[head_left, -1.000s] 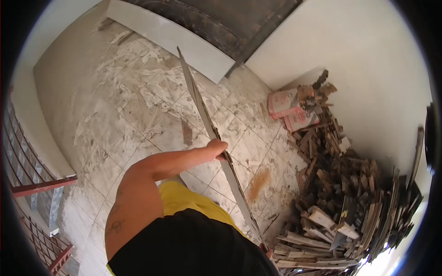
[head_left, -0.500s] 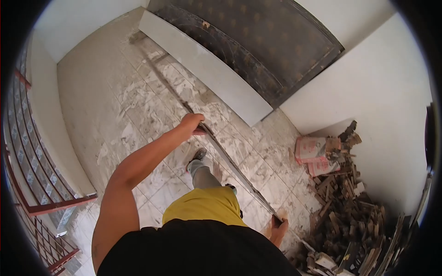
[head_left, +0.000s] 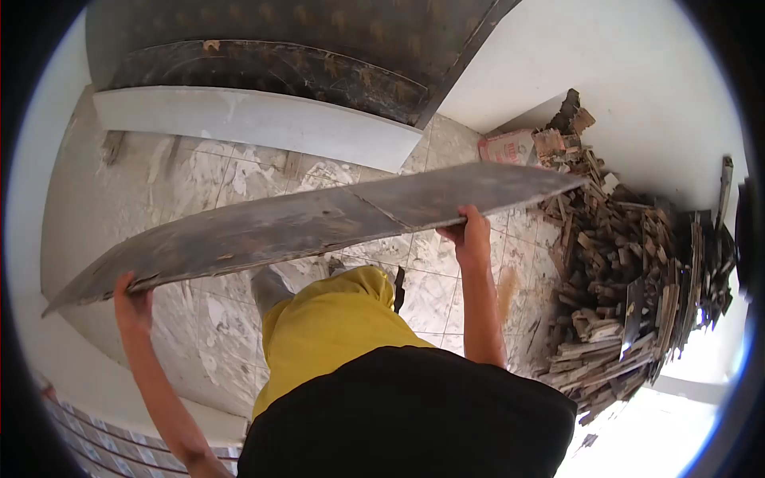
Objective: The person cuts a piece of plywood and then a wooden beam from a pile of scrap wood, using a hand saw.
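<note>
A long, narrow plywood board (head_left: pixel 319 219) with a worn, grey-brown face spans nearly the whole view in front of my body, above the floor. A dark line crosses its face right of the middle. My left hand (head_left: pixel 133 303) is closed around the near edge, close to the board's left end. Farther right, my right hand (head_left: pixel 470 235) grips the same edge, fingers partly hidden by the wood. The board's right tip reaches over the margin of a heap of scrap wood (head_left: pixel 613 287).
A pale plank (head_left: pixel 255 123) and large dark sheets (head_left: pixel 319 28) stand along the far wall. Beside the scrap heap is a red-and-white sack or container (head_left: pixel 508 148). White smears mark the tiled floor (head_left: pixel 434 287). A barred railing (head_left: pixel 103 438) stands at lower left.
The board has swung from a steep diagonal, seen edge-on, to lying across my front with its broad face visible. My view has turned too. Both hands still hold the board.
</note>
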A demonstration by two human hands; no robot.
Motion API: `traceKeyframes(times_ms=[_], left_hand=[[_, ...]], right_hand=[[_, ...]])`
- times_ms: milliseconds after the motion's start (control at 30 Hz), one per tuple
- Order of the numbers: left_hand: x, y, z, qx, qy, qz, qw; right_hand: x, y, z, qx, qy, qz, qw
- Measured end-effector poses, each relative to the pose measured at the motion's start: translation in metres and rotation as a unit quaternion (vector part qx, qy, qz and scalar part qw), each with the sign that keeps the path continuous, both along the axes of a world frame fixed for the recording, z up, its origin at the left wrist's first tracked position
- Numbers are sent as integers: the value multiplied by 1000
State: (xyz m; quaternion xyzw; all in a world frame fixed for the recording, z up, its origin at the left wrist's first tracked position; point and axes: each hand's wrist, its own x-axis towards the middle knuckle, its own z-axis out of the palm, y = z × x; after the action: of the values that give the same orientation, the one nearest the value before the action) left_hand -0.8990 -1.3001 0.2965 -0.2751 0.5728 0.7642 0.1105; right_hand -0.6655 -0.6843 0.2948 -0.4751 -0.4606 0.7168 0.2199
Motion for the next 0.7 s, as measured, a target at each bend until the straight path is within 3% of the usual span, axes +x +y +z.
traceKeyframes(times_ms=[100, 167, 433, 500, 533, 633, 700], left_hand=[[-64, -58, 5, 21, -8, 20, 1000], [-106, -51, 41, 10, 28, 51, 998], [-313, -98, 106, -26, 102, -1, 994], [-368, -97, 115, -19, 119, -58, 991], [-357, -104, 125, -17, 135, -52, 989], [-469, -102, 105, -66, 112, -42, 991], [-535, -101, 93, -68, 86, -102, 989]], right_hand=[[-60, -36, 27, 26, 20, -5, 999], [-101, -71, 37, 29, 38, -5, 999], [-248, -169, 75, 46, 90, -39, 994], [-289, -185, 75, 41, 89, -54, 994], [-272, -191, 76, 47, 103, -57, 992], [-354, -197, 50, 38, 97, -72, 992], [-401, -193, 34, 27, 103, -80, 991]])
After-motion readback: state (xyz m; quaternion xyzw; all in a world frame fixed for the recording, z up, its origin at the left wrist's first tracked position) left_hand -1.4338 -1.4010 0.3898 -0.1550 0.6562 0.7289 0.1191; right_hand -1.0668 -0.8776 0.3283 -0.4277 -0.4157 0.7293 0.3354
